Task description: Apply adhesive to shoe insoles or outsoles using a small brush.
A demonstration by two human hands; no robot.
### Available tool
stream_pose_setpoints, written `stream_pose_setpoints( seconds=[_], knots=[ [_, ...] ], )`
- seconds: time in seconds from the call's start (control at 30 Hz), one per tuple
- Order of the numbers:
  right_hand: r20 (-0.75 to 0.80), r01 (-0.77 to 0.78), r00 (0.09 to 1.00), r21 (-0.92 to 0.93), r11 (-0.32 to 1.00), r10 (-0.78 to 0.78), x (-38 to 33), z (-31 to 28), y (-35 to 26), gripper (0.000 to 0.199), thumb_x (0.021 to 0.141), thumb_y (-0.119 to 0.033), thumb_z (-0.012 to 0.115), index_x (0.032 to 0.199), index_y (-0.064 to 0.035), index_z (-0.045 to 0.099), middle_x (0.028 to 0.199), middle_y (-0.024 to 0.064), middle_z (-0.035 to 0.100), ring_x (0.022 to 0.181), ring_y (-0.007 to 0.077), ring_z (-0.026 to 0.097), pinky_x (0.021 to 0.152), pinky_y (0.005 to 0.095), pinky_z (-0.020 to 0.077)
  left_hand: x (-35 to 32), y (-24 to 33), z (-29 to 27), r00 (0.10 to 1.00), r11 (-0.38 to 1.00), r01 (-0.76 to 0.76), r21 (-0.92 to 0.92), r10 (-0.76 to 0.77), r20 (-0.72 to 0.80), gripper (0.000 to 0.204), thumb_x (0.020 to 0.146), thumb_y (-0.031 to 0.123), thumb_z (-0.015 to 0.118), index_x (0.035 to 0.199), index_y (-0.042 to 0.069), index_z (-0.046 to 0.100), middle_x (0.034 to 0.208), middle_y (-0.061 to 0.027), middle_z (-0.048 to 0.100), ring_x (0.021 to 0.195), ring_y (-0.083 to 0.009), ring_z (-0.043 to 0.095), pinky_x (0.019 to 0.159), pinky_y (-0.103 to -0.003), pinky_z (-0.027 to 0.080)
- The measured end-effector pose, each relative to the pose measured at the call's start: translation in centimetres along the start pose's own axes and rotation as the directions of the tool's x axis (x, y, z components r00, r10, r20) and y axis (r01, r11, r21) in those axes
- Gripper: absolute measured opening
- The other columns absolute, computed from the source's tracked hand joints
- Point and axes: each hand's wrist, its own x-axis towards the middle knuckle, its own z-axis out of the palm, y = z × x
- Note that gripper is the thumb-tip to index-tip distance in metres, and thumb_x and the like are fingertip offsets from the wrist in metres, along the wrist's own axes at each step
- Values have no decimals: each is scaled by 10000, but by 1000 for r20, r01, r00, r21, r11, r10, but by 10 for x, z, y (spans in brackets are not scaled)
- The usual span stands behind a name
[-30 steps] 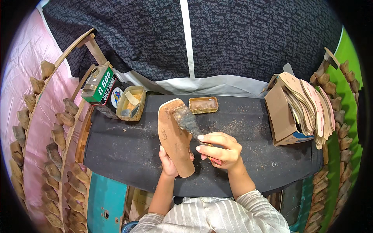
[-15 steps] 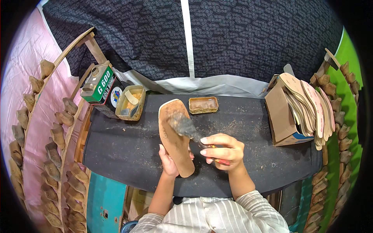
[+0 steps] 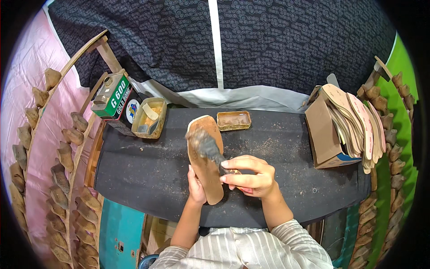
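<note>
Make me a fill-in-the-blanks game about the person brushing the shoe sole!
1. The right hand holds a dark, gummy ____ against the tan flat insole.
2. The left hand supports the insole from ____.
3. The brown cardboard box of stacked insoles stands on the person's ____ side.
4. The small rectangular metal tin lies just ____ the insole's far tip.

Missing words: brush; underneath; right; beyond

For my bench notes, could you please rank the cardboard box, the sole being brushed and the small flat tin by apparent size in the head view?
1. cardboard box
2. sole
3. small flat tin
</note>
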Motion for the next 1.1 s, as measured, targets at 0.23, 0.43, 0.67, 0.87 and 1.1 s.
stream_pose_setpoints(
  seconds=[0.23, 0.43, 0.67, 0.87, 1.1],
  knots=[
    [157, 11, 987, 89, 996, -25, -4, -1, -1, 311, 574, -45, 707, 883, -45, 681, 990, 123, 633, 771, 259, 636, 648, 320, 526, 1, -5, -3, 985, 997, -17, 78, 30, -167, 636, 933, 564, 129, 1224, 99, 452, 1048, -89, 594, 905, -197, 602, 750, -311, 511],
    [24, -14, 1000, 124, 992, 12, -2, -2, -4, 238, 632, -49, 735, 865, -46, 688, 945, 136, 644, 718, 252, 641, 617, 316, 522, 0, 1, -7, 995, 998, 47, -51, -42, 93, 632, 933, 553, 162, 1187, 64, 469, 1080, -90, 573, 970, -218, 566, 850, -351, 464],
    [87, 8, 996, -27, 1000, -6, 0, 1, -1, 272, 561, -18, 739, 826, -74, 705, 934, 113, 652, 716, 225, 643, 601, 286, 529, -1, 3, 3, 992, 998, -5, 63, -3, 126, 658, 928, 563, 144, 1248, 61, 424, 1130, -115, 550, 972, -225, 567, 836, -362, 468],
    [1, 22, 1000, -18, 1000, -22, 0, 0, -1, 286, 571, -18, 742, 848, -68, 692, 906, 109, 656, 705, 221, 646, 592, 291, 530, -1, 0, -1, 999, 998, 35, 59, -35, -3, 713, 908, 602, 133, 1156, 34, 484, 914, -120, 607, 745, -232, 608, 690, -349, 501],
    [189, -24, 982, 94, 995, 6, -2, -4, -1, 296, 573, -23, 707, 864, -45, 657, 943, 109, 634, 681, 251, 621, 578, 312, 498, 2, 0, -1, 986, 998, 23, -63, -33, -163, 637, 936, 554, 160, 1194, 66, 477, 1023, -90, 590, 904, -210, 582, 798, -352, 480]
  ],
)
